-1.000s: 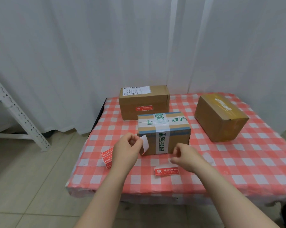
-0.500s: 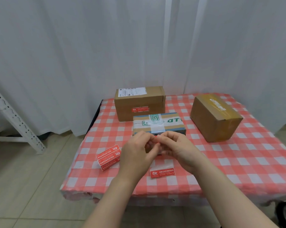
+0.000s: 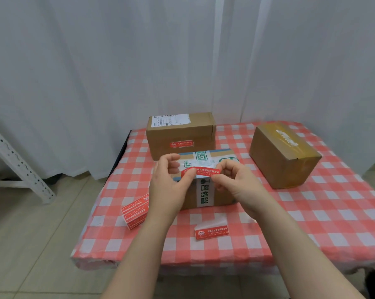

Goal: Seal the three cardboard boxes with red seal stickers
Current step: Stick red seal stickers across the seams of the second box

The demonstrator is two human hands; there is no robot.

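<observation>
Near box (image 3: 220, 201), white tape (image 3: 205, 195): 易碎品, characters turned sideways. Top tape (image 3: 200, 156): green logo, letters partly hidden. Held sticker (image 3: 200, 172), table sticker (image 3: 211, 232), far label (image 3: 170, 120): print too small to read.

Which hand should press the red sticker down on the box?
Probably the left hand: its thumb lies on one end of the red sticker above the middle box. The right hand only pinches the other end.

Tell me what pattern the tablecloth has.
The tablecloth has a red-and-white check. The head view, the only one, shows it best.
</observation>
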